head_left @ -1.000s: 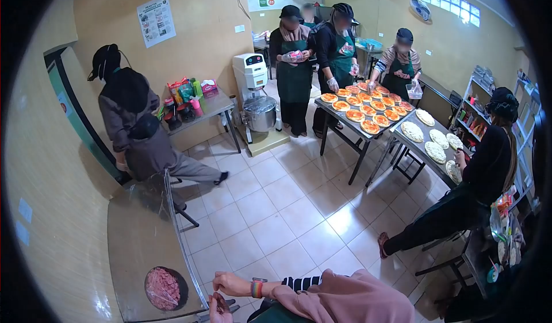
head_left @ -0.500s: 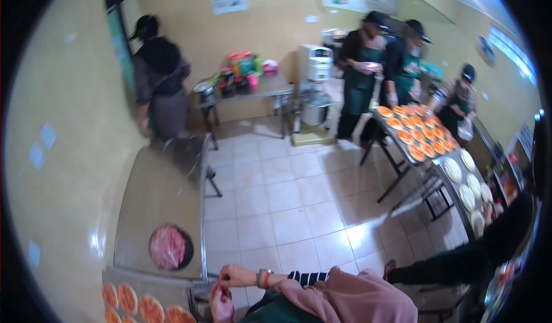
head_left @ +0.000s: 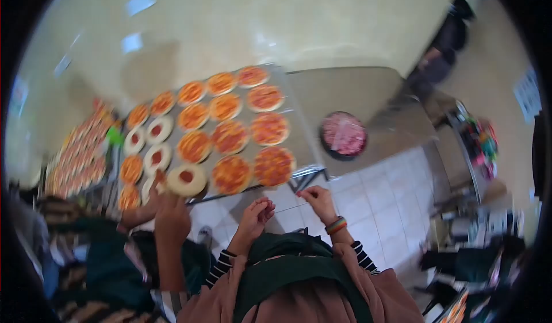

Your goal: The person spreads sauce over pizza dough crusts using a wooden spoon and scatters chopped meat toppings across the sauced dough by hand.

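Observation:
My left hand [head_left: 256,215] is in front of the table edge, fingers curled inward; whether it holds anything is too small to tell. To its right, my right hand [head_left: 316,201], with a rainbow band [head_left: 336,225] on the wrist, pinches a small pinkish-red piece [head_left: 299,194] at the fingertips. Beyond both hands lies a tray [head_left: 300,129] of round dough bases, many covered in orange-red sauce, such as the sauced base [head_left: 274,166] nearest my hands. Several bases at the left carry only a central spot of sauce. A dark bowl of pink shredded filling [head_left: 344,135] stands on the table at the right.
At the left, a co-worker's hands [head_left: 172,219] are over a pale base [head_left: 187,179] at the tray's edge. Farther left is another tray of topped items [head_left: 80,156]. A person [head_left: 443,47] stands at the upper right, near a side table [head_left: 468,162] with colourful packages.
The view has swung left and down, bringing the tray and a co-worker's hands into sight. My hands, close together before, are now apart.

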`<state>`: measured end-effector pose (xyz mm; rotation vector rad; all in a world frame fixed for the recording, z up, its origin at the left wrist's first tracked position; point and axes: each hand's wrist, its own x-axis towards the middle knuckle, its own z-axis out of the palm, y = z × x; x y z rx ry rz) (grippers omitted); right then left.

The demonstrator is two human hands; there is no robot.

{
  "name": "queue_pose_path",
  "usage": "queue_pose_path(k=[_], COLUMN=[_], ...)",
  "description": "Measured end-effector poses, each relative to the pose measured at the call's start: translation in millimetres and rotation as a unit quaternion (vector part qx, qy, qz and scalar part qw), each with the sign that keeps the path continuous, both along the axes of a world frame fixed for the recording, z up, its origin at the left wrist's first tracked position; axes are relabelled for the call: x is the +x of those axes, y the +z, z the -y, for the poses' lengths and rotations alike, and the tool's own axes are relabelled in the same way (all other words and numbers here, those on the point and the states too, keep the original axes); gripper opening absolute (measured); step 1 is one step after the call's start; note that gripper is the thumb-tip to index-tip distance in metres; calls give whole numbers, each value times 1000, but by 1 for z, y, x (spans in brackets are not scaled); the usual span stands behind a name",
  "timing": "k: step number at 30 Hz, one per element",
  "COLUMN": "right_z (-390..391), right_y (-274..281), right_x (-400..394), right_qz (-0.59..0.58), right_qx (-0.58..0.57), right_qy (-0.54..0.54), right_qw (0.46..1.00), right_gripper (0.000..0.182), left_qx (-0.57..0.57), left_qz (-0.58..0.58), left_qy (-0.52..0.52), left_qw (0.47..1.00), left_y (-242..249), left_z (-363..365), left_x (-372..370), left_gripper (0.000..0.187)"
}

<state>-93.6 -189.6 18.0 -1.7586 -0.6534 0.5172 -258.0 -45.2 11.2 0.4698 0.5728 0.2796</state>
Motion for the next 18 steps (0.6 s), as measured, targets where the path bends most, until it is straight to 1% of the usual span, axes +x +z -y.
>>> queue_pose_path(k=[1, 2, 4, 5, 7, 8, 9, 11, 12, 15, 17, 18], right_z=[-8, -12, 6, -84, -117, -131, -142, -166, -168, -185, -193, -197], right_y=[13, 24, 70, -15, -22, -36, -38, -41, -27, -42, -53, -54], right_x=[-8, -17, -44, -20, -27, -33, -39, -45, -51, -49, -44, -44], right_qz=[-40, -46, -58, -65, 52, 99, 98, 177, 169, 172, 229, 230], right_qx=[-22, -14, 25, -17, -114, -87, -91, -100, -104, -90, -114, -115], right_qy=[18, 44, 94, 96, 134, 116, 130, 145, 156, 159, 167, 174], right_qw=[999, 998, 994, 993, 983, 984, 982, 968, 968, 968, 952, 951], right_gripper=[15, 15, 16, 16, 17, 19, 19, 19, 19, 21, 18, 18], left_qx=[6, 17, 29, -18, -26, -32, -37, -32, -45, -74, -73, -68], left_qz=[9, 15, -13, -32, -49, -60, -62, -87, -100, -116, -114, -111], left_qy=[26, 50, 124, 139, 178, 197, 210, 229, 239, 265, 274, 278], left_qw=[1000, 998, 992, 990, 983, 978, 975, 969, 965, 954, 952, 952], left_y=[4, 20, 91, 3, -3, -9, -13, -22, 0, 0, -7, -11], left_z=[-3, 2, 46, -41, -54, -58, -60, -64, -57, -54, -52, -51], left_x=[-20, -43, -95, -76, -99, -109, -120, -135, -146, -156, -157, -156], left_gripper=[12, 12, 13, 15, 14, 14, 14, 14, 15, 15, 15, 15])
